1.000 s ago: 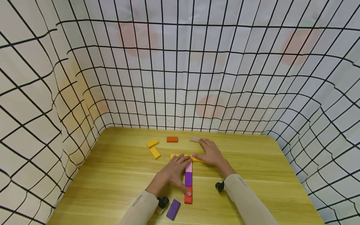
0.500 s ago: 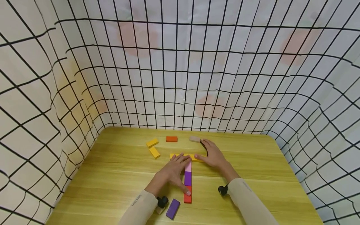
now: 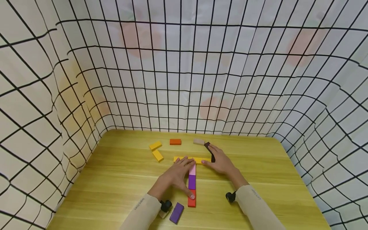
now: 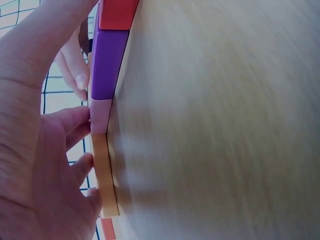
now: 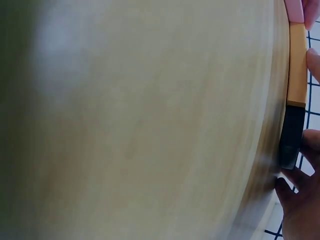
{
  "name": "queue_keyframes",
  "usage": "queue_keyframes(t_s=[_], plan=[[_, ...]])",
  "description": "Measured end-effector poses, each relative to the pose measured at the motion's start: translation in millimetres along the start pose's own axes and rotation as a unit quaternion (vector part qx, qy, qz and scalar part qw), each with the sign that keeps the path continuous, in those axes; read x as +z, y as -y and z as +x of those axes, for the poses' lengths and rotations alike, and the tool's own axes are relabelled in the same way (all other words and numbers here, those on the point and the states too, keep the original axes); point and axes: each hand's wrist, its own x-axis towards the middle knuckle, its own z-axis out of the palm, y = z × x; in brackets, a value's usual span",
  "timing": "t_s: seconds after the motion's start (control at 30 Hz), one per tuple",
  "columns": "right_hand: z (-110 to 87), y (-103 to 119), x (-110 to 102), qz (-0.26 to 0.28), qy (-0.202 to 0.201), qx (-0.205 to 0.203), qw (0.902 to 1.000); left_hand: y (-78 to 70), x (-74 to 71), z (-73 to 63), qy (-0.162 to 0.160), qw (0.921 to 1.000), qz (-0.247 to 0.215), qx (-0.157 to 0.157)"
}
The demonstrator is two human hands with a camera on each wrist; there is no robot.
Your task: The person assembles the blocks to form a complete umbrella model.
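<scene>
In the head view my left hand (image 3: 176,175) lies with spread fingers over a T of flat blocks. Its fingertips touch the yellow crossbar (image 3: 198,160) and the pink block (image 3: 192,170), and its thumb rests on the red block (image 3: 191,203). A purple block (image 3: 192,182) sits between pink and red. My right hand (image 3: 222,161) has its thumb on the crossbar's right part and its fingers along something black (image 3: 207,145), which meets the crossbar's right end (image 5: 291,130). Whether this is one black block or two, I cannot tell.
Two yellow blocks (image 3: 157,156), an orange block (image 3: 175,141) and a beige block (image 3: 199,141) lie farther back. A loose purple block (image 3: 176,213) is near the front, with another pale block partly under the left wrist camera. Black wire grid (image 3: 184,105) encloses the wooden table.
My right hand has slid slightly right and toward me, uncovering the black piece beside the crossbar. My left hand has stayed in place.
</scene>
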Motion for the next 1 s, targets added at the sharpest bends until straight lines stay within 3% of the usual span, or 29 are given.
queue_keyframes(t_s=[0.7,0.93,1.0], plan=[[-2.8,5,0,0.012,-0.003,0.0,0.9999,-0.8,0.6,-4.9,-0.007,0.9999,-0.007,0.012],[-1.4,3,1,0.014,-0.005,0.01,0.9998,7.1,-6.7,-10.6,-0.063,0.9956,-0.047,0.051],[-1.1,3,1,0.013,-0.004,0.012,0.9998,11.3,-13.7,-14.2,-0.074,0.9938,-0.068,0.047]])
